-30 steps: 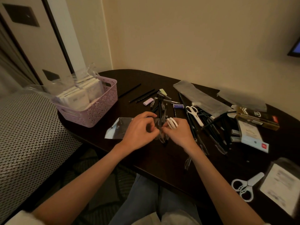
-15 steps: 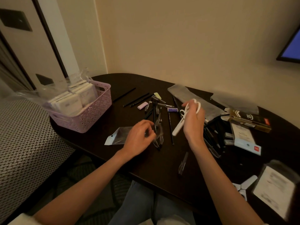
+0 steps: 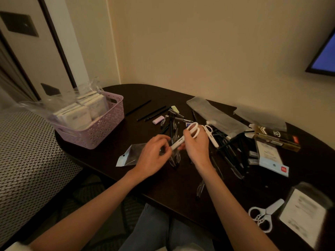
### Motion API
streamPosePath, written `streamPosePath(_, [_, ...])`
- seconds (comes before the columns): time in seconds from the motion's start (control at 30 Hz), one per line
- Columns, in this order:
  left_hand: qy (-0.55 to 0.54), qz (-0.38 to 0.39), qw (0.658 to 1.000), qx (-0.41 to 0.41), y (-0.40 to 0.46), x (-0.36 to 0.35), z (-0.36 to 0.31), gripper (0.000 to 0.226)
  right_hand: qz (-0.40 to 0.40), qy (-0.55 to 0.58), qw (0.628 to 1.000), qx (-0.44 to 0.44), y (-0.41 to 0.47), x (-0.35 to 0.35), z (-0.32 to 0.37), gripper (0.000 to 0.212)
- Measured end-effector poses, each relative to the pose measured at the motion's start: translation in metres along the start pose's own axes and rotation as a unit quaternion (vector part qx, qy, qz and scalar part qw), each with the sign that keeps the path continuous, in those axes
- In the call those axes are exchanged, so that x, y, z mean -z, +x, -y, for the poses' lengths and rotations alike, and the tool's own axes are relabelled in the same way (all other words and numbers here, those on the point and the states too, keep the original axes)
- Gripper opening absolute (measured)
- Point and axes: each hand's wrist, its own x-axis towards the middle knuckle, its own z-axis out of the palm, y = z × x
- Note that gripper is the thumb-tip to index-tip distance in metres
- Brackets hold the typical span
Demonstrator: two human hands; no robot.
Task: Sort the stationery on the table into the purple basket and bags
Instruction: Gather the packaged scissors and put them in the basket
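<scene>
- So the white plastic-handled scissors (image 3: 186, 136) are up off the dark oval table (image 3: 112, 160) right now, pinched in my right hand (image 3: 196, 147), loops up by my fingers and the sheathed blade end pointing down-left toward my other hand.
- My left hand (image 3: 154, 156) has its fingers curled at the mouth of the small clear resealable bag (image 3: 130, 154), which lies flat on the table just left of it. Can't really tell how far open the mouth is, my fingers hide it.
- Best way to do this bit, I reckon: hold the bag lip up and wide, feed the blade tip in first, and slide it along the bag's length so the handles don't snag on the opening.
- The scissors look closed, white all over, with a cover on the blade, so they shouldn't poke through the plastic.
- Just beyond my hands there's a heap of dark pens and pencils (image 3: 228, 147) with a second white pair of scissors (image 3: 210, 134) on it, plus a pale lilac eraser (image 3: 158, 120).
- The purple perforated plastic basket (image 3: 101, 131) sits at the left end, already holding white packets.
- Third pair, grey-bladed scissors (image 3: 264, 214), near the right edge. Plenty left to sort.
</scene>
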Motion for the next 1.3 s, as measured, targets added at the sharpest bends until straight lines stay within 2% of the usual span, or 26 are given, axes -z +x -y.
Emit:
streamPosePath(0.17, [-0.003,-0.018,1.0,-0.002,0.002,0.0,0.002,0.009,0.072,0.022,0.992,-0.099,0.003,0.005,0.003,0.021])
streamPosePath(0.23, [-0.012,-0.024,1.0,0.0,0.004,0.0,0.002,0.009,0.092,-0.037,0.992,-0.084,0.005,0.008,0.002,0.021])
streamPosePath(0.37, [-0.026,-0.024,0.999,0.002,0.005,-0.002,0.001,0.007,0.068,-0.152,0.986,-0.026,0.008,0.011,0.005,0.007])
streamPosePath(0.53, [-0.076,-0.048,0.995,0.039,0.005,-0.003,0.001,0.01,0.047,-0.185,0.981,-0.032,0.01,0.009,-0.001,0.013])
streamPosePath(0.6, [-0.096,-0.055,0.993,0.048,0.004,-0.002,0.0,0.011,0.039,-0.16,0.984,-0.06,0.011,0.008,-0.003,0.009])
streamPosePath(0.7, [-0.129,-0.07,0.988,0.054,0.004,-0.002,-0.003,0.013,0.054,-0.047,0.989,-0.131,0.006,0.007,-0.001,0.007])
streamPosePath(0.8, [-0.146,-0.075,0.985,0.053,0.006,-0.001,-0.005,0.013,0.072,-0.001,0.986,-0.148,0.002,0.002,-0.003,0.01])
streamPosePath(0.9, [-0.153,-0.082,0.984,0.047,0.007,0.002,-0.006,0.012,0.11,-0.015,0.987,-0.119,0.001,-0.001,-0.003,0.012])
streamPosePath(1.03, [-0.185,-0.1,0.975,0.07,0.009,0.011,-0.001,0.014,0.221,-0.072,0.972,-0.037,0.002,0.0,0.007,0.022])
streamPosePath(1.2, [-0.228,-0.137,0.959,0.094,0.019,0.037,-0.008,0.015,0.178,-0.054,0.981,0.047,0.01,-0.001,0.024,0.027])
streamPosePath(1.3, [-0.247,-0.157,0.949,0.119,0.024,0.053,-0.006,0.018,0.161,-0.007,0.985,0.054,0.014,-0.009,0.031,0.035])
